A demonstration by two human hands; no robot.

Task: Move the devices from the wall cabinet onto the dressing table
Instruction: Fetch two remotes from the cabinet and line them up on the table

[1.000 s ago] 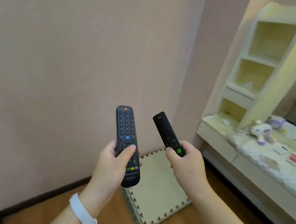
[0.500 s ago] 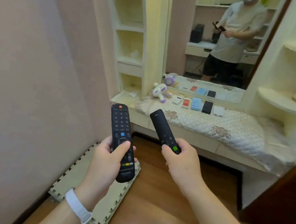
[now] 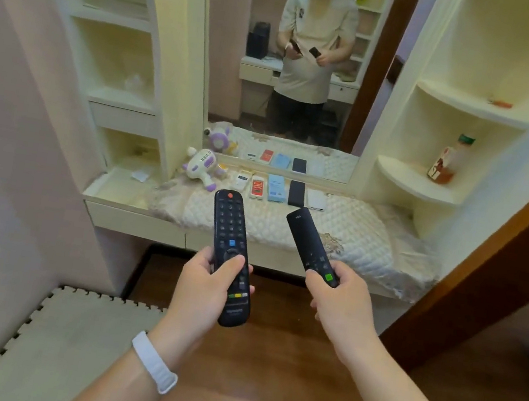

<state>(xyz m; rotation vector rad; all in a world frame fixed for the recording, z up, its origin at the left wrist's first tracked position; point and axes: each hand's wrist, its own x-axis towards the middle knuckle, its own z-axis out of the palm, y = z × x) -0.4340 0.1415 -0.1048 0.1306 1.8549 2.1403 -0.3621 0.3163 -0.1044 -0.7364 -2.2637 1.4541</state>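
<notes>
Now that I've turned from the bare wall to face the dressing table (image 3: 289,228) square on, drop zone is in reach: left hand (image 3: 207,291) clamped on the big remote (image 3: 230,257), right hand (image 3: 342,302) clamped on the slim remote (image 3: 310,242), both held above the table's front edge. Row of devices (image 3: 281,190) already sits by the mirror, so next is set-down beside them

A purple-and-white toy (image 3: 202,167) lies on the quilted cloth (image 3: 364,237); a bottle (image 3: 448,159) stands on a corner shelf (image 3: 408,181); foam mat (image 3: 60,341) covers the floor.
</notes>
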